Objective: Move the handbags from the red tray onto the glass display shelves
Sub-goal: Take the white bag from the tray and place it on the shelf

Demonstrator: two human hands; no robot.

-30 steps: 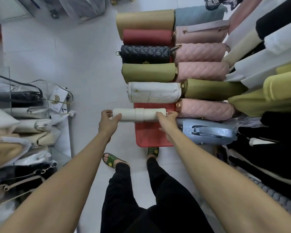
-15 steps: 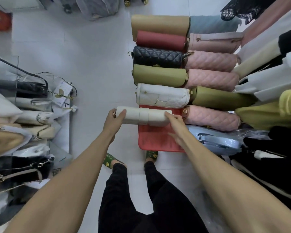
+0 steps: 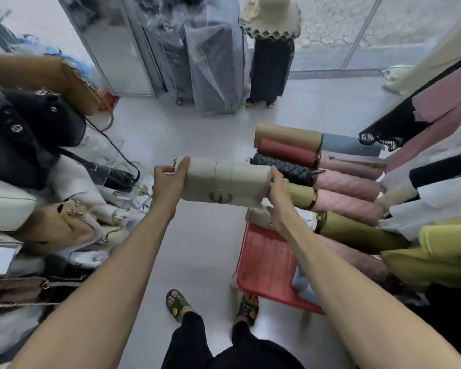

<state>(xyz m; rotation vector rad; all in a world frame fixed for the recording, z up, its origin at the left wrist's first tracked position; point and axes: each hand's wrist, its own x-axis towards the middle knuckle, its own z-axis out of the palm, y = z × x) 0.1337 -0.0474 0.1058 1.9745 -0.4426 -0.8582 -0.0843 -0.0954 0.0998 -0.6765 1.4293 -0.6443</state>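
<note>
I hold a cream handbag [image 3: 225, 183] with a metal clasp in the air above the floor, level and front side toward me. My left hand [image 3: 168, 182] grips its left end and my right hand [image 3: 278, 193] grips its right end. The red tray [image 3: 266, 265] lies low on the right, its near part bare. Behind it stand rows of handbags, among them a tan one [image 3: 288, 135], a red one [image 3: 286, 153], a black quilted one [image 3: 282, 167] and pink quilted ones [image 3: 346, 186]. The glass display shelves [image 3: 105, 155] on the left hold several bags.
Dark and beige bags [image 3: 24, 137] crowd the left shelves, with chains and a black strap hanging out. Hanging clothes [image 3: 437, 182] fill the right side. A black suitcase [image 3: 270, 70] and plastic-wrapped luggage [image 3: 213, 62] stand at the back. My sandalled feet [image 3: 177, 304] are on white floor tiles.
Both hands have lifted the cream handbag up off the red tray and carried it left, away from the rows. The view has tilted up, showing the back of the shop.
</note>
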